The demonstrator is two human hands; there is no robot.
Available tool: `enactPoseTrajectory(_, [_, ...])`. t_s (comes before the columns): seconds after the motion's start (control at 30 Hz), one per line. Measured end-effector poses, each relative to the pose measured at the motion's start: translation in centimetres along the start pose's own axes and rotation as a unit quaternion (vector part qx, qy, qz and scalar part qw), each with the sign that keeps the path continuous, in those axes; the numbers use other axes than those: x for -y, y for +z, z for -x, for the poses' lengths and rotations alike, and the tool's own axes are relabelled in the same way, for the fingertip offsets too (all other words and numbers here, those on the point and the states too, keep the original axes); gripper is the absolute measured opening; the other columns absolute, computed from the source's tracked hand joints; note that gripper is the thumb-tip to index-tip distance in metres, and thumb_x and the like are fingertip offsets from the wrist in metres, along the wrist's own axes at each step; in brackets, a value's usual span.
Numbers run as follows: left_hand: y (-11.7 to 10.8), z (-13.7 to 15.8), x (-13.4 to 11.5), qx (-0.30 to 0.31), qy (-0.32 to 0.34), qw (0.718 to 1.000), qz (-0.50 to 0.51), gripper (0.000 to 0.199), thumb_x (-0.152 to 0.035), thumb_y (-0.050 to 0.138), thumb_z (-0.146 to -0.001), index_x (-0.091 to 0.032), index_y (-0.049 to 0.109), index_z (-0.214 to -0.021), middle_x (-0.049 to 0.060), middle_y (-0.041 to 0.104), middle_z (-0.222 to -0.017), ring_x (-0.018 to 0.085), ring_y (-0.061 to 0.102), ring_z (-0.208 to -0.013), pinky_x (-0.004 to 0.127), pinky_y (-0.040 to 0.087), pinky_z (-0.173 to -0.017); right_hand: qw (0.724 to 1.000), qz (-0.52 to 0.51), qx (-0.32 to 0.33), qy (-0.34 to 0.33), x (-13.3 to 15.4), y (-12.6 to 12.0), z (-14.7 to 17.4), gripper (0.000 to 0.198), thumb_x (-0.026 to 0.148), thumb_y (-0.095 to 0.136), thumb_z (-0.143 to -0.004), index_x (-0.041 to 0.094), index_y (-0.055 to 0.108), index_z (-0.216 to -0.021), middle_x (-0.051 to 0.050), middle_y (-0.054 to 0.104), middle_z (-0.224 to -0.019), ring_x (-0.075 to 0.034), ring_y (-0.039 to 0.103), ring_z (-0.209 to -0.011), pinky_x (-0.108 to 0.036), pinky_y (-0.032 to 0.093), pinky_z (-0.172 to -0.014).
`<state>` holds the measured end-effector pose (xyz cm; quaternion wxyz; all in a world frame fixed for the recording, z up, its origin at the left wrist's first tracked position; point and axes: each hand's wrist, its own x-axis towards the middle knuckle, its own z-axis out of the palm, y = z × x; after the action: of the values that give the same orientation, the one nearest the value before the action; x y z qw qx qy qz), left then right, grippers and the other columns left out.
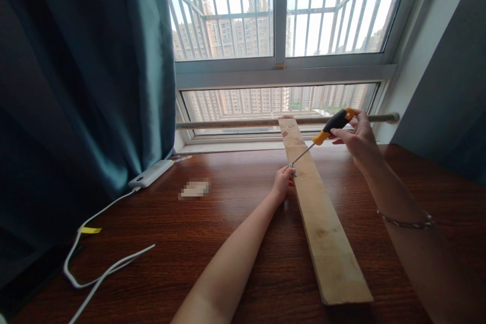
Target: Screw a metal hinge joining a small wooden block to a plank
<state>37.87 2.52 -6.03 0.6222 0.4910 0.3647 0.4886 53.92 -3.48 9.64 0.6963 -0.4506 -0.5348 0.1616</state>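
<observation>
A long wooden board [322, 212] lies lengthwise on the brown table, its far end by the window. My right hand [357, 139] is closed around the yellow and black handle of a screwdriver [334, 126], held at a slant. The screwdriver's tip meets a small metal bracket [293, 169] at the board's left edge. My left hand [283, 182] pinches that bracket against the board with its fingertips. Whether a screw sits under the tip is too small to tell.
A white power bank [151, 174] with a white cable [110, 268] lies at the left beside the blue curtain [144, 61]. A blurred pale patch [195, 189] is on the table [228, 212]. A metal rail [235, 123] crosses before the barred window.
</observation>
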Motion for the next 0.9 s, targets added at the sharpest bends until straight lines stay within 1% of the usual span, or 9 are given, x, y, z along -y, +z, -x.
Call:
enactPoseTrajectory(0.1, [0.0, 0.1, -0.1, 0.004, 0.001, 1.0, 0.003, 0.024, -0.039, 0.054, -0.062, -0.016, 0.052, -0.067, -0.001, 0.048, -0.062, 0.008, 0.044, -0.049, 0.02, 0.035, -0.046, 0.997, 0.068, -0.034, -0.032, -0.6, -0.3, -0.2, 0.055, 0.034, 0.075, -0.055, 0.026, 0.048, -0.102, -0.003, 0.059, -0.095, -0.015, 0.059, -0.053, -0.026, 0.046, -0.037])
enactPoseTrajectory(0.23, [0.0, 0.2, -0.2, 0.004, 0.002, 1.0, 0.005, 0.023, -0.037, 0.054, -0.062, -0.015, 0.052, -0.068, -0.001, 0.048, -0.062, 0.008, 0.044, -0.05, 0.02, 0.035, -0.046, 0.989, 0.117, -0.057, -0.066, -1.0, -0.6, -0.5, 0.06, 0.035, 0.077, -0.051, 0.024, 0.05, -0.103, -0.003, 0.06, -0.091, -0.014, 0.057, -0.054, -0.031, 0.052, -0.049])
enactPoseTrajectory(0.33, [0.0, 0.2, -0.1, 0.004, 0.0, 1.0, 0.008, 0.023, -0.038, 0.055, -0.061, -0.015, 0.052, -0.067, -0.001, 0.048, -0.062, 0.008, 0.045, -0.05, 0.02, 0.035, -0.046, 0.997, 0.045, -0.028, -0.056, -0.7, -0.4, -0.6, 0.064, 0.032, 0.077, -0.052, 0.024, 0.044, -0.107, -0.002, 0.062, -0.091, -0.017, 0.061, -0.063, -0.035, 0.055, -0.06])
enactPoseTrajectory(0.47, [0.0, 0.1, 0.0, 0.004, -0.005, 1.0, 0.008, 0.024, -0.038, 0.055, -0.06, -0.016, 0.052, -0.067, -0.001, 0.049, -0.062, 0.008, 0.045, -0.05, 0.02, 0.034, -0.045, 0.998, -0.048, 0.001, -0.033, -0.5, 0.0, -0.4, 0.055, 0.024, 0.07, -0.057, 0.025, 0.04, -0.103, -0.001, 0.061, -0.095, -0.019, 0.064, -0.078, -0.038, 0.054, -0.073])
enactPoseTrajectory(0.6, [0.0, 0.1, 0.0, 0.003, -0.008, 1.0, 0.009, 0.025, -0.039, 0.055, -0.059, -0.016, 0.052, -0.068, 0.0, 0.05, -0.063, 0.009, 0.045, -0.051, 0.019, 0.034, -0.045, 0.995, -0.099, -0.002, -0.004, -0.8, 0.6, 0.0, 0.05, 0.014, 0.063, -0.056, 0.026, 0.037, -0.096, -0.002, 0.054, -0.106, -0.02, 0.065, -0.081, -0.038, 0.055, -0.076])
enactPoseTrajectory(0.67, [0.0, 0.1, -0.1, 0.001, -0.01, 1.0, 0.01, 0.026, -0.04, 0.056, -0.059, -0.016, 0.052, -0.068, 0.0, 0.05, -0.064, 0.009, 0.046, -0.052, 0.019, 0.034, -0.046, 0.993, -0.117, 0.007, 0.018, -1.2, 0.8, 0.1, 0.052, 0.014, 0.064, -0.055, 0.027, 0.035, -0.096, -0.001, 0.052, -0.106, -0.019, 0.065, -0.082, -0.039, 0.054, -0.077])
enactPoseTrajectory(0.73, [0.0, 0.1, -0.1, -0.002, -0.013, 1.0, 0.011, 0.027, -0.04, 0.056, -0.058, -0.016, 0.052, -0.069, 0.0, 0.049, -0.063, 0.009, 0.046, -0.051, 0.019, 0.034, -0.045, 0.994, -0.109, -0.011, 0.023, -1.6, 1.2, 0.1, 0.052, 0.018, 0.068, -0.054, 0.026, 0.036, -0.094, 0.001, 0.052, -0.099, -0.019, 0.064, -0.084, -0.04, 0.054, -0.079])
enactPoseTrajectory(0.8, [0.0, 0.1, -0.1, -0.003, -0.015, 1.0, 0.012, 0.027, -0.04, 0.056, -0.058, -0.016, 0.052, -0.069, -0.001, 0.049, -0.063, 0.009, 0.045, -0.051, 0.02, 0.034, -0.045, 0.995, -0.088, -0.054, 0.009, -1.8, 1.4, 0.1, 0.049, 0.024, 0.072, -0.054, 0.025, 0.039, -0.09, 0.002, 0.052, -0.092, -0.018, 0.063, -0.087, -0.038, 0.055, -0.078])
enactPoseTrajectory(0.9, [0.0, 0.1, -0.1, -0.002, -0.018, 1.0, 0.011, 0.026, -0.04, 0.055, -0.058, -0.016, 0.052, -0.068, 0.0, 0.049, -0.064, 0.008, 0.045, -0.051, 0.019, 0.034, -0.045, 0.991, -0.108, -0.075, 0.01, -1.3, 1.4, 0.1, 0.045, 0.03, 0.073, -0.057, 0.024, 0.039, -0.086, 0.002, 0.052, -0.089, -0.019, 0.063, -0.084, -0.036, 0.057, -0.07])
